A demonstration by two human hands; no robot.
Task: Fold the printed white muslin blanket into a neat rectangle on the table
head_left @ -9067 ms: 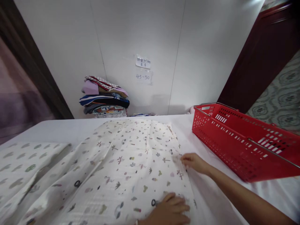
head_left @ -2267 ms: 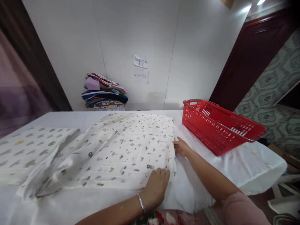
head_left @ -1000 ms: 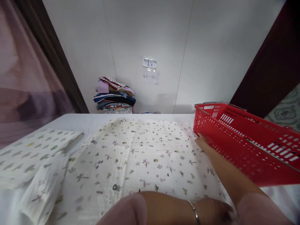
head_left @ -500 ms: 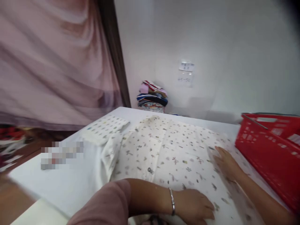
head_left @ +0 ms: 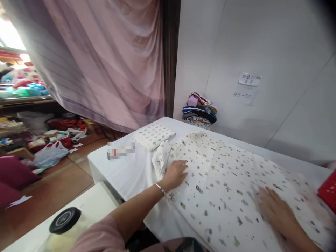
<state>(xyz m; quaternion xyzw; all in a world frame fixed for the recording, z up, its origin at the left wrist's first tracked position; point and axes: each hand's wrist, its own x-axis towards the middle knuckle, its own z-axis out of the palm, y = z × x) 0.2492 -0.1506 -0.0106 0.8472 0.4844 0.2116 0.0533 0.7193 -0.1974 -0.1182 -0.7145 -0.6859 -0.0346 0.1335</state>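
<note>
A white cloth (head_left: 231,175) with small scattered prints lies spread over the white table. Its left end is bunched into a crumpled fold (head_left: 161,157). On top of the cloth, near that fold, rests my left hand (head_left: 175,175), a silver bracelet at its wrist; its fingers are stretched forward and hold nothing I can see. My right hand (head_left: 275,210) lies flat over the cloth's right half, fingers extended and somewhat blurred. Beyond the fold sits a folded white cloth (head_left: 154,135) with a dotted print.
A blurred-out small item (head_left: 120,151) lies on the table (head_left: 118,171) at left. A red basket (head_left: 328,190) stands at the right edge, and folded clothes (head_left: 199,108) are stacked behind. A black-lidded jar (head_left: 65,219) is at lower left. A pink curtain (head_left: 118,63) hangs at left.
The view has turned left. My left hand has moved leftward across the cloth to near its bunched end. My right hand has come nearer, away from the basket.
</note>
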